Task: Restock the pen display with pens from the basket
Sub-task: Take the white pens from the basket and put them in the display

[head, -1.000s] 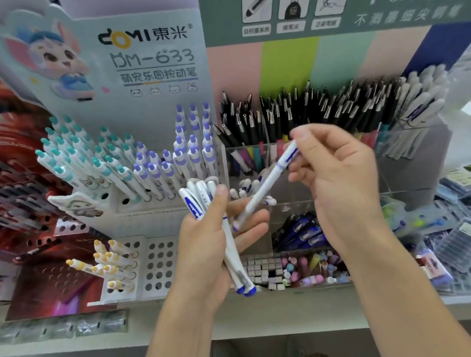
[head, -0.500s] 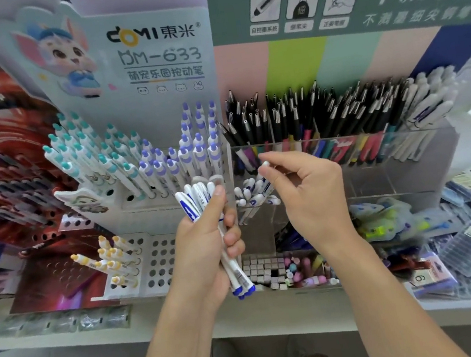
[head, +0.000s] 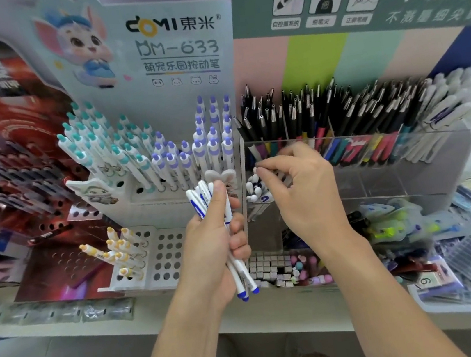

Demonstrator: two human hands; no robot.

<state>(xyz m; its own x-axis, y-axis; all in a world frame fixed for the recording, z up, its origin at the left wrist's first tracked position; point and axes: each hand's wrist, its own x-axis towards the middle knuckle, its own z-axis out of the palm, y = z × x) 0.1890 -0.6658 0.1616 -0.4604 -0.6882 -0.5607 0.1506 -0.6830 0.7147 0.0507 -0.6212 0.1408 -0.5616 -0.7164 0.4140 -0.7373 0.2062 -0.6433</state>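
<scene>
I am looking at a pale tabletop (head: 187, 314) carrying displays side by side: a red stand (head: 44, 277) at left, a white holed pen rack (head: 167, 259) beside it, a clear case (head: 394, 166) to its right, and an eraser tray (head: 272, 267) in front. Clear packets (head: 101, 310) are lying along its front edge.
</scene>
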